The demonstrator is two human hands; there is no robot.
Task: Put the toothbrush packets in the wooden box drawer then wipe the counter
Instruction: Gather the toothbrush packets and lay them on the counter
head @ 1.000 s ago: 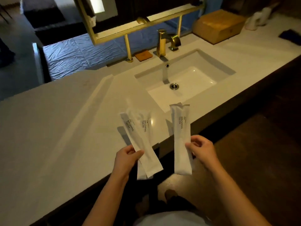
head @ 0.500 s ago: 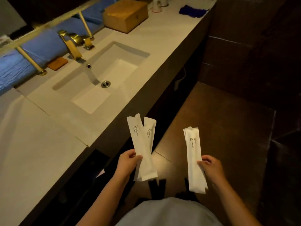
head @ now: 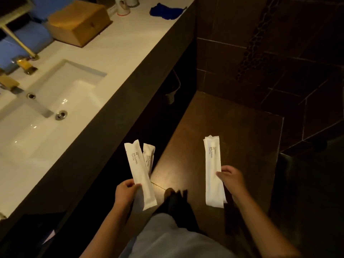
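Your left hand (head: 125, 192) has its grip closed on two white toothbrush packets (head: 138, 170), thumb on the front near the lower end, the pair fanned apart at the top and pointing up and away from you. Your right hand (head: 231, 180) pinches a second stack of packets (head: 213, 168) along its right edge, fingers curled over the wrapper, which stands nearly upright. Both forearms reach forward at about waist height over the dark floor (head: 214, 118), clear of the bench (head: 119, 45). The wooden box (head: 78, 22) sits on the far bench beyond the sink (head: 46, 108), a blue cloth (head: 167, 11) past it
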